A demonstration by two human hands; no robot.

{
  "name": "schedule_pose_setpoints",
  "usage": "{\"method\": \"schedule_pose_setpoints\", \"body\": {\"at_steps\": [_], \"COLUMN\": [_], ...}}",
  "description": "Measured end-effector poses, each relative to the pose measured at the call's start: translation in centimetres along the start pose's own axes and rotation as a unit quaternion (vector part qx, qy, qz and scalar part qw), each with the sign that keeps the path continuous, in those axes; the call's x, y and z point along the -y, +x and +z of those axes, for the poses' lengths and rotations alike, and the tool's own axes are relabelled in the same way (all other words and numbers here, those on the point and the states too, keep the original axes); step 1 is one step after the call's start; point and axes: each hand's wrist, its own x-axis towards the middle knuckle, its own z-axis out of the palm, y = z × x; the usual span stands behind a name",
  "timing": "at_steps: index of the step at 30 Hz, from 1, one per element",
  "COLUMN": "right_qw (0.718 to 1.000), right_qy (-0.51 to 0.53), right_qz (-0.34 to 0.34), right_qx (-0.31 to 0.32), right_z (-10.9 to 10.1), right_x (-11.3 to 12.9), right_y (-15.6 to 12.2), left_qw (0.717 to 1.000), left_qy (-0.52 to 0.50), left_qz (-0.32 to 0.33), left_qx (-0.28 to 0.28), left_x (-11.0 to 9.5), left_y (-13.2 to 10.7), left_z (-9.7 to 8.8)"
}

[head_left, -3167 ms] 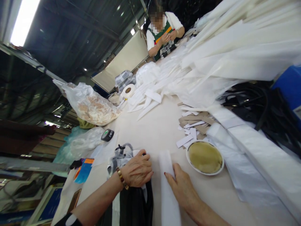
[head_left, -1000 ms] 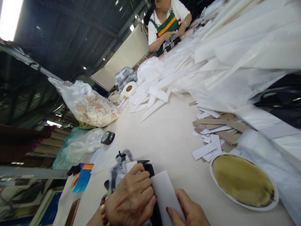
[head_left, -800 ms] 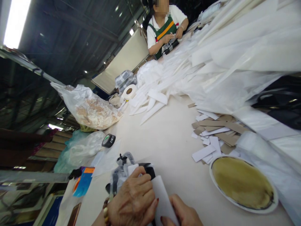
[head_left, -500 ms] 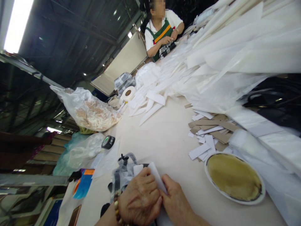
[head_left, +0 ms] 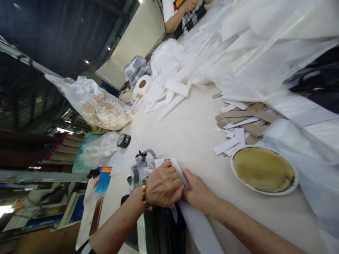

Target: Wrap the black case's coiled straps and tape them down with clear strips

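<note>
My left hand (head_left: 164,184), with a bead bracelet on the wrist, is closed around a long white strip (head_left: 200,225) at the near part of the table. Against it, my right hand (head_left: 199,193) pinches the same strip between thumb and fingers. The strip's upper end sticks out beyond the knuckles, and its long tail hangs down toward me. Below my hands lies a black bag-like item (head_left: 161,229), partly hidden by my left forearm. Clear plastic wrapping (head_left: 139,169) with dark straps is bunched just left of my left hand.
An oval dish of yellowish paste (head_left: 265,169) stands at right, below a pile of cardboard and white strips (head_left: 243,120). A black tape roll (head_left: 123,140), blue packet (head_left: 102,180) and filled plastic bag (head_left: 106,109) line the left. White sheets (head_left: 251,46) and a co-worker's arm (head_left: 174,19) are farther back.
The view has tilted down, so the table sits higher in the picture and more of my forearms, the strip and the black item shows. Both hands keep their hold on the strip.
</note>
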Motion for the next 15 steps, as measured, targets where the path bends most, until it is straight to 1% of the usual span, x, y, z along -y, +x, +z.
{"method": "schedule_pose_setpoints", "body": {"at_steps": [1, 4, 6, 9, 11, 15], "right_qw": [1.000, 0.999, 0.998, 0.996, 0.994, 0.991], "right_qy": [-0.009, -0.042, -0.061, -0.086, -0.100, -0.123], "right_qz": [0.000, 0.008, 0.011, 0.014, 0.018, 0.019], "right_qx": [0.008, 0.019, 0.021, 0.025, 0.031, 0.045], "right_z": [-0.1, -0.2, 0.0, 0.2, 0.2, -0.2], "right_x": [0.0, 0.1, 0.1, 0.2, 0.3, 0.6], "right_y": [-0.1, -0.4, -0.5, -0.5, -0.5, -0.5], "left_qw": [1.000, 0.993, 0.985, 0.978, 0.974, 0.966], "left_qy": [0.000, -0.014, -0.031, -0.034, -0.028, -0.045], "left_qz": [-0.004, -0.033, -0.057, -0.085, -0.096, -0.098], "left_qx": [0.023, 0.114, 0.159, 0.188, 0.202, 0.236], "left_x": [-0.1, -0.6, -1.3, -2.3, -2.6, -1.7], "left_y": [0.0, 0.0, -0.2, -0.5, -0.6, -0.4], "left_z": [-0.2, -1.0, -1.5, -2.0, -2.1, -1.6]}}
